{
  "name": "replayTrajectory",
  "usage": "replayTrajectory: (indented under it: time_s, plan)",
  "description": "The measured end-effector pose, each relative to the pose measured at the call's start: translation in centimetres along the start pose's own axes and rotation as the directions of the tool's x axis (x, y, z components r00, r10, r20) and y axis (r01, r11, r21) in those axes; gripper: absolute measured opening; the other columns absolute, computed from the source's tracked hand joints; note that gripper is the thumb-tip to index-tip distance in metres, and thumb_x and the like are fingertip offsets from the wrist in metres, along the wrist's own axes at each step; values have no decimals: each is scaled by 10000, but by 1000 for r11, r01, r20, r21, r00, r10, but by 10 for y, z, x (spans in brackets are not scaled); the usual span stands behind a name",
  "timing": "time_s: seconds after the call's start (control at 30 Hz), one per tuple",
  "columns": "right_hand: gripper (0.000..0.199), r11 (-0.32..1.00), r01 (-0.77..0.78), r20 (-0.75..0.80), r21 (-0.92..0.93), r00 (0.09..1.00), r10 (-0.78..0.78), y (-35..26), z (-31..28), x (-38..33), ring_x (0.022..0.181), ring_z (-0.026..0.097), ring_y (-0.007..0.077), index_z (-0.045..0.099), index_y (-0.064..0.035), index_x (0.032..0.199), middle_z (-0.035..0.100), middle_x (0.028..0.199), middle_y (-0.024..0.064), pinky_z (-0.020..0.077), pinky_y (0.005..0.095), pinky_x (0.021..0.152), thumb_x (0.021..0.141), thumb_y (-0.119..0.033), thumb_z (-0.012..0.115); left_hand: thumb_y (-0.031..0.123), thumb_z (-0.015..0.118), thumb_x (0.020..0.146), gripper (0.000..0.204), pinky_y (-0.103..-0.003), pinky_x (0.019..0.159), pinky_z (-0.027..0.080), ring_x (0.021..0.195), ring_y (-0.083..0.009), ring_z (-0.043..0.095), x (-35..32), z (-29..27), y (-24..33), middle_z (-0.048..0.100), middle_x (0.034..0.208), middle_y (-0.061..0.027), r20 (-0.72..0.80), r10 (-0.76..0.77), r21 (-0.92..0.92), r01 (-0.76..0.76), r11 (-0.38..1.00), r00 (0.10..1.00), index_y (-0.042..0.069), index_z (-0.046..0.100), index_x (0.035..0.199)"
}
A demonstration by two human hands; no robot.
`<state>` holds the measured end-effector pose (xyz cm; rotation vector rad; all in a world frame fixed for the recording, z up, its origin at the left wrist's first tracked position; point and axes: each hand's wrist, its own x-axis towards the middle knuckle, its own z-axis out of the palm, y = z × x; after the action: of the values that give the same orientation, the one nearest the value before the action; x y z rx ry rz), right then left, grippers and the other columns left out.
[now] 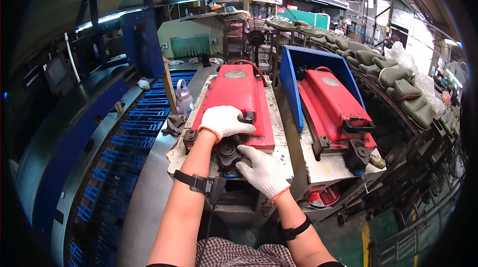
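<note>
My left hand (226, 121), in a white knitted glove with an orange cuff, lies over the front of a red machine cover (231, 90). Its fingers are closed round a black handle (247, 116), which is partly hidden. Just below, a dark rounded part (229, 155) sits at the machine's front edge above a blue base. On the right side of this part, my right hand (260, 170), gloved the same way, holds its edge between thumb and forefinger. The other fingers are partly hidden. Black straps circle both my forearms.
A second machine with a red cover (331, 100) and a blue hood (288, 75) stands to the right. A purple bottle (183, 98) and dark gloves (174, 124) lie left of my machine, beside blue slatted racks (134, 140). Grey-green padded pieces (393, 75) fill a rack at the right.
</note>
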<state>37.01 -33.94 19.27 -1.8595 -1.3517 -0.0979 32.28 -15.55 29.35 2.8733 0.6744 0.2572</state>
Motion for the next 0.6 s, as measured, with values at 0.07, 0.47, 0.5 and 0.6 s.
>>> replayTrajectory:
  time_s: [0.07, 0.47, 0.5, 0.6]
  plan:
    - [468, 1000, -11, 13, 4, 1000, 11, -2, 0, 0, 985, 732, 336, 659, -133, 1327, 750, 1094, 168, 574, 440, 881, 901, -320, 713, 707, 698, 715, 666, -396, 872, 552, 934, -308, 737, -1, 1, -2, 769, 975, -151, -6, -8, 2, 8, 1000, 1000, 137, 816, 1038]
    - [477, 998, -24, 21, 52, 1000, 22, 0, 0, 0, 1037, 718, 353, 648, -127, 1345, 739, 1126, 187, 561, 446, 920, 906, -302, 712, 695, 715, 722, 637, -397, 856, 555, 911, -304, 741, -2, 2, 0, 771, 942, -140, -41, 4, -11, -5, 1000, 999, 128, 815, 994]
    - [478, 998, -32, 28, 50, 999, 31, -1, -1, 0, 1040, 717, 352, 648, -127, 1346, 738, 1131, 188, 560, 444, 922, 906, -302, 713, 695, 715, 722, 637, -397, 856, 555, 911, -304, 741, -1, 3, -1, 771, 942, -140, -40, 5, -11, -5, 1000, 999, 128, 815, 994]
    - [478, 999, -26, 30, 44, 999, 24, -1, 0, 0, 1046, 717, 350, 648, -124, 1344, 737, 1137, 187, 561, 443, 922, 906, -304, 715, 696, 716, 722, 638, -400, 848, 554, 904, -303, 740, -1, 4, -3, 768, 934, -143, -47, 5, -8, -5, 1000, 999, 124, 813, 987]
